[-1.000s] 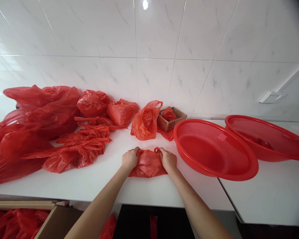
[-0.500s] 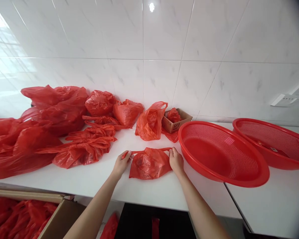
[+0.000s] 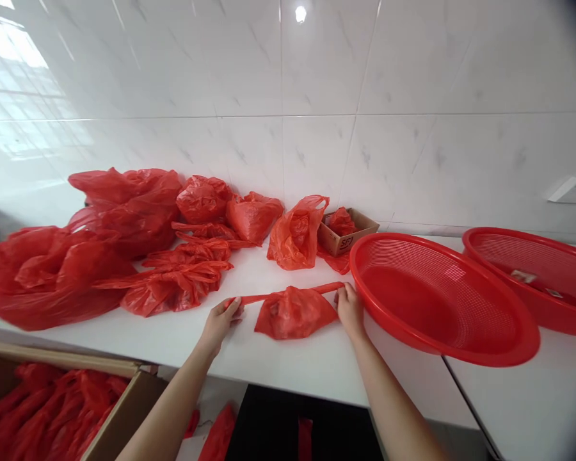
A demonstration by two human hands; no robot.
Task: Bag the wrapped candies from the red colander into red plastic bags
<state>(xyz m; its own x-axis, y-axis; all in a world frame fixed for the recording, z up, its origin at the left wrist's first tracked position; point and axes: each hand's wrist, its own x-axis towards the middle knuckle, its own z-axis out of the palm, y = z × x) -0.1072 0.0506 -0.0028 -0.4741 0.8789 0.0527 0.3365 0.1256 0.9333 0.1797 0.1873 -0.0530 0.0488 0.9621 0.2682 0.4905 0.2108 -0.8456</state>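
The left hand (image 3: 221,321) has its thumb and fingers closed on one end of a small red bag (image 3: 295,312), pinching the pulled-out plastic. The right hand (image 3: 350,308) is closed likewise on the other end, just beside the near colander (image 3: 413,301). Between them the plastic runs in a taut strip, and the bag's body bulges below it, above the front edge of the white bench (image 3: 288,368), around the middle of its length.

Behind it, towards the back edge, I see a standing red bag (image 3: 295,237) with a loop of handle up, and right of that a little carton (image 3: 333,242) with a red bundle (image 3: 342,221) inside. The near colander, wide and red, sits tilted to the right, its rim over a dark seam in the bench. The far colander (image 3: 542,262) is past it; it holds a few small things, perhaps packets, though I can't make them out well.

Off to the left lie flat, crumpled red bags (image 3: 173,288), with two plump red bags (image 3: 254,218) behind them and big red sacks (image 3: 52,275) filling the left end. Below the front edge, at the left, a large open cardboard box (image 3: 120,403) is heaped with more red plastic (image 3: 52,410).
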